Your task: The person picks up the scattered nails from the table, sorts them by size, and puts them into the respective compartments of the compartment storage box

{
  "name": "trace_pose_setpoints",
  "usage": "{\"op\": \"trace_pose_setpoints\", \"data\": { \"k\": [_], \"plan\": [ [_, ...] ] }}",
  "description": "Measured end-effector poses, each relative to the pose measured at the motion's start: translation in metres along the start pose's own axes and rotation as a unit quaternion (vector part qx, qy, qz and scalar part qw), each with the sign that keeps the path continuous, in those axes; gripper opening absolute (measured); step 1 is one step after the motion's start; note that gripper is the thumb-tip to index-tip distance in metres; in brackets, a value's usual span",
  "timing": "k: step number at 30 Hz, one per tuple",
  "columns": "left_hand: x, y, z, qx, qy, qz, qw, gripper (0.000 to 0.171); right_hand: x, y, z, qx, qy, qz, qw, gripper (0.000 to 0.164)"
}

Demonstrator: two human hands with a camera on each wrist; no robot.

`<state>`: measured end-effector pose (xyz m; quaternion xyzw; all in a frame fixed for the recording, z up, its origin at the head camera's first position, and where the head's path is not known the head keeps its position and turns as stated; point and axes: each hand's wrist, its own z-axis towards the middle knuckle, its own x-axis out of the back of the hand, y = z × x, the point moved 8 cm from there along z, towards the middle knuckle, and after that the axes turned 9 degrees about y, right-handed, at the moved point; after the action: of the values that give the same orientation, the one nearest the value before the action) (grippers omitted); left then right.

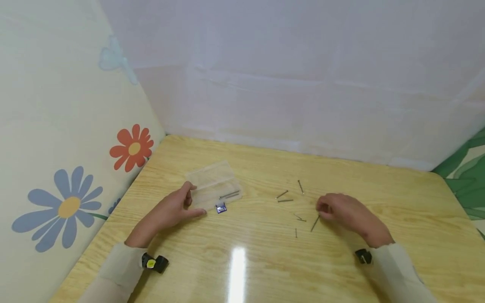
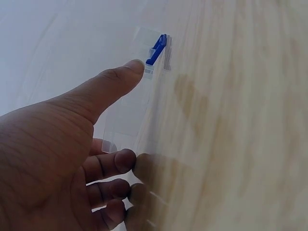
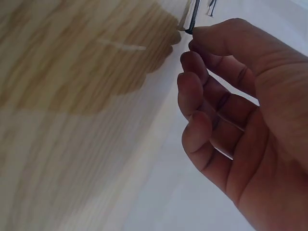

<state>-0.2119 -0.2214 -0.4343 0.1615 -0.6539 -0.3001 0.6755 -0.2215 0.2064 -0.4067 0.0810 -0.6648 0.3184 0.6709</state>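
Note:
My left hand holds the left end of a clear plastic box, thumb along its near side and fingers curled at its left edge. The box lies with its lid folded back; a couple of dark screws rest inside. A blue latch shows on the near wall, just past the thumb tip. On the right, my right hand pinches one end of a long dark screw between thumb and index finger, its other end slanting down toward the tabletop. The remaining fingers curl loosely.
Several loose screws lie mid-table, longer ones farther back and small ones nearer. The wooden table meets a white cloth backdrop behind and a flower-printed wall at left.

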Motion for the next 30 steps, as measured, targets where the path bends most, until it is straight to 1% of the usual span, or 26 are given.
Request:
{"op": "trace_pose_setpoints", "data": {
  "k": [5, 11, 19, 30],
  "plan": [
    [-0.0003, 0.0003, 0.0005, 0.002, 0.003, 0.002, 1.0, 0.077, 0.0003, 0.0039, -0.0042, -0.008, 0.002, 0.002, 1.0, 0.012],
    [0.0, -0.0003, 0.0005, 0.009, 0.003, 0.001, 0.9999, 0.078, 0.0007, 0.0023, -0.0066, -0.009, 0.01, 0.013, 1.0, 0.022],
    [-0.0013, -0.0005, 0.0011, 0.013, 0.003, 0.002, 0.9999, 0.081, 0.0009, -0.0028, -0.006, 0.003, 0.007, -0.01, 1.0, 0.012],
    [-0.0011, 0.0006, 0.0007, 0.01, 0.003, 0.001, 0.9999, 0.082, -0.0003, -0.0016, -0.007, 0.007, 0.002, -0.009, 1.0, 0.011]
  ]
}}
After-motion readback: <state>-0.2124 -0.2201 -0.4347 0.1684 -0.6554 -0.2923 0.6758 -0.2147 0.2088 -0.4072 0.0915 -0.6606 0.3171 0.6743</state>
